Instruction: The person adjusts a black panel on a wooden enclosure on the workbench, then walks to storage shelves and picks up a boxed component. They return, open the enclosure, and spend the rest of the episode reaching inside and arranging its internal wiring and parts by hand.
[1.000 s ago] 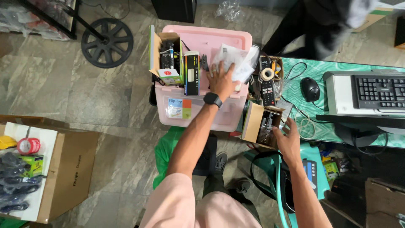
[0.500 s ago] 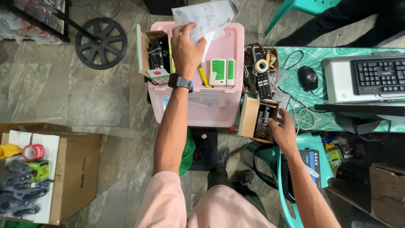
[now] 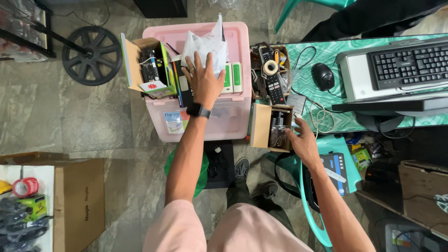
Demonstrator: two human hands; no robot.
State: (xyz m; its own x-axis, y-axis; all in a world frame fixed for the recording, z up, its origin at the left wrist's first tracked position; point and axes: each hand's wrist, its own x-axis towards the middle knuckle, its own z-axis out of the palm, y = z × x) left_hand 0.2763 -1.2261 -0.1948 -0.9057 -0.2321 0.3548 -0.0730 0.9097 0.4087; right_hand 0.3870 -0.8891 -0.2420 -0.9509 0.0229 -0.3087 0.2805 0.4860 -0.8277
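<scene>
White crumpled paper lies on the pink bin toward its far edge, under the spread fingertips of the left hand; right hand grips the small carton

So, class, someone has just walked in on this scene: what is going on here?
A person stands over a pink bin beside a desk. The left hand lies flat on white paper on the bin's lid, among small boxes. The right hand grips the edge of an open cardboard box of small parts. A keyboard and mouse sit untouched on the desk.
</scene>
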